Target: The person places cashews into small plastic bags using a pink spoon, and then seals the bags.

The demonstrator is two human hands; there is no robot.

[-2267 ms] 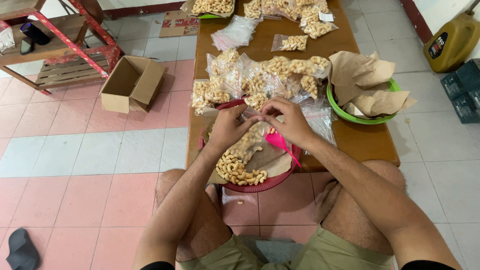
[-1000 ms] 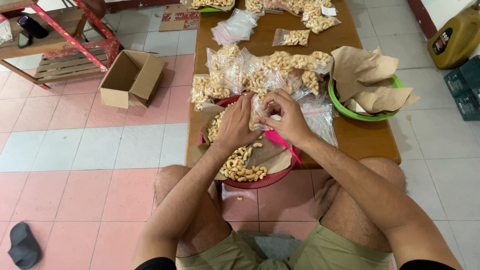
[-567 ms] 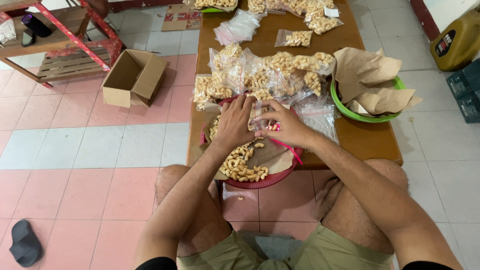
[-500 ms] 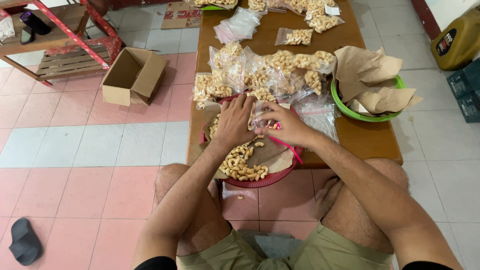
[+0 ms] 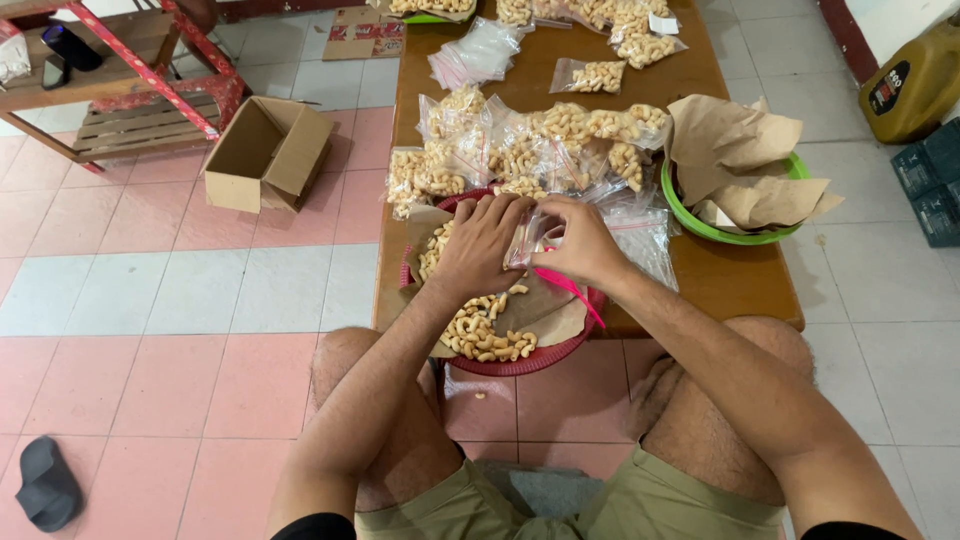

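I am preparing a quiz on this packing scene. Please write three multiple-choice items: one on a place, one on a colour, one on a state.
1. Where does the open cardboard box stand?
A. on the floor left of the table
B. on the table
C. on the red rack

2. What colour is the bowl holding brown paper?
A. blue
B. green
C. white

3. What do the left hand and right hand do?
A. rest on the knees
B. hold a small clear bag over the red tray
C. lift the box

Answers: 1 A, it sits on tiles; 2 B, its rim is green; 3 B, both hands grip the bag.

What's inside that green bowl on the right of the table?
Crumpled brown paper sheets fill the green bowl. Anything beneath them is covered.
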